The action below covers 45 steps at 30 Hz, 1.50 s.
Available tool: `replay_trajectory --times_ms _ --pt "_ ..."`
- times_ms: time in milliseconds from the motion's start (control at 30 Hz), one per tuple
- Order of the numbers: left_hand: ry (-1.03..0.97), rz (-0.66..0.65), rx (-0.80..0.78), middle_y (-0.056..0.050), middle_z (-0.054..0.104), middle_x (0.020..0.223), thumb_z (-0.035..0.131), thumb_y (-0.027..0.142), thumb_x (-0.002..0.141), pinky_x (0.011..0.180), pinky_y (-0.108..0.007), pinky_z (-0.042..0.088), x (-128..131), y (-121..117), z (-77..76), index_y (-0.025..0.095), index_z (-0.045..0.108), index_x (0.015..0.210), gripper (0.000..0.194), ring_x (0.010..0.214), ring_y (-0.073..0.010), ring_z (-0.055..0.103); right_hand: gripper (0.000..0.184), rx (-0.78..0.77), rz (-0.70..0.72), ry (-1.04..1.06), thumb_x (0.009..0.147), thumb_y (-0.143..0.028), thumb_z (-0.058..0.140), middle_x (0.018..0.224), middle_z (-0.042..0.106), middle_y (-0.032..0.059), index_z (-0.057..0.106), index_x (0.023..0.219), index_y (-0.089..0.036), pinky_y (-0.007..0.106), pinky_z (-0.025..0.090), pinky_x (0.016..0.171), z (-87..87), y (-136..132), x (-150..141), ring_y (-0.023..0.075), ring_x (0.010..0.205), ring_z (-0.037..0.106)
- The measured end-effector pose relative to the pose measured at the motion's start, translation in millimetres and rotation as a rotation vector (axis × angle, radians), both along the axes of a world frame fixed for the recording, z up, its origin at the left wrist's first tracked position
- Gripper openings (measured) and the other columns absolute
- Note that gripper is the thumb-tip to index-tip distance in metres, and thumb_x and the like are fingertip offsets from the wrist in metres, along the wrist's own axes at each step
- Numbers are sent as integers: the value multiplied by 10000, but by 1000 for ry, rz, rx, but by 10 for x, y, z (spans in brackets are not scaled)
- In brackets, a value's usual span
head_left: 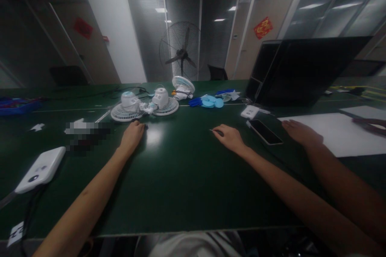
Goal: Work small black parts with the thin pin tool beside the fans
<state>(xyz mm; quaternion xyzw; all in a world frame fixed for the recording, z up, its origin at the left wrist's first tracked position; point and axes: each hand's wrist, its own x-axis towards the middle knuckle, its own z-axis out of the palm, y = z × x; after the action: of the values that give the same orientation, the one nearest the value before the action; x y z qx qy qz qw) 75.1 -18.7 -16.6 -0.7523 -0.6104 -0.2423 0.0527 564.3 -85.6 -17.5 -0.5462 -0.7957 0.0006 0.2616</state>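
Observation:
My left hand (pixel 133 133) rests closed on the green table, just in front of the small white fans. A bit of something dark shows at its fingertips, too small to name. My right hand (pixel 230 136) is closed in a pinch at the table's middle right. Between its fingers is a small dark tool (pixel 221 133) with a thin pale tip pointing left; its exact kind is unclear. Two white fans (pixel 165 106) lie face down beyond my left hand, and another fan (pixel 183 86) sits tilted behind them. Right of my right hand lies a black-screened phone (pixel 265 131).
A co-worker's hand (pixel 303 133) lies on white paper (pixel 334 144) at the right. Light-blue discs (pixel 212 101), a white box-like device (pixel 249 111) and a large black monitor (pixel 307 72) stand farther back. At the left are a white device (pixel 41 170) with cables and a blue tray (pixel 19 107).

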Motion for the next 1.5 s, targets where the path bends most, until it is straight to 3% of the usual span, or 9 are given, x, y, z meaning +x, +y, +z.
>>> replay_trajectory --times_ms 233,500,733,1000,1333,1500 --pt "16 138 13 -191 700 1057 533 518 990 829 -407 519 135 37 19 156 795 1055 452 935 -352 695 278 -7 17 4 1066 -420 528 1095 733 66 729 1184 -268 369 588 727 6 -3 8 243 897 718" --pt "-14 206 -14 -177 753 1084 559 366 972 886 -374 516 170 65 50 139 778 1041 323 995 -324 710 274 -3 14 -5 1069 -420 539 1090 732 64 734 1179 -263 336 570 713 -2 -2 -3 235 901 715" --pt "-4 253 -9 -165 766 1116 549 310 958 868 -349 525 121 70 4 147 765 1129 321 1018 -312 712 264 2 18 -20 1073 -403 543 1085 732 64 729 1187 -255 333 564 728 18 -12 -3 229 894 713" --pt "63 92 -3 -172 725 1129 499 297 973 926 -361 520 50 114 11 128 749 1236 401 1046 -306 678 267 -1 26 -19 1068 -402 546 1095 732 75 729 1180 -245 351 576 733 6 -4 7 236 889 716" --pt "77 -49 -41 -168 723 1063 436 385 1010 882 -376 526 -121 157 -21 145 790 1157 453 969 -308 688 273 -18 44 -12 1074 -399 533 1107 725 74 721 1197 -244 348 585 735 34 -26 10 231 894 711" --pt "41 -134 -80 -155 743 1111 470 403 982 925 -362 516 -243 226 9 170 792 1096 413 1032 -304 690 275 -10 29 -21 1072 -410 537 1098 730 73 729 1190 -251 354 578 743 32 -17 2 238 900 713"
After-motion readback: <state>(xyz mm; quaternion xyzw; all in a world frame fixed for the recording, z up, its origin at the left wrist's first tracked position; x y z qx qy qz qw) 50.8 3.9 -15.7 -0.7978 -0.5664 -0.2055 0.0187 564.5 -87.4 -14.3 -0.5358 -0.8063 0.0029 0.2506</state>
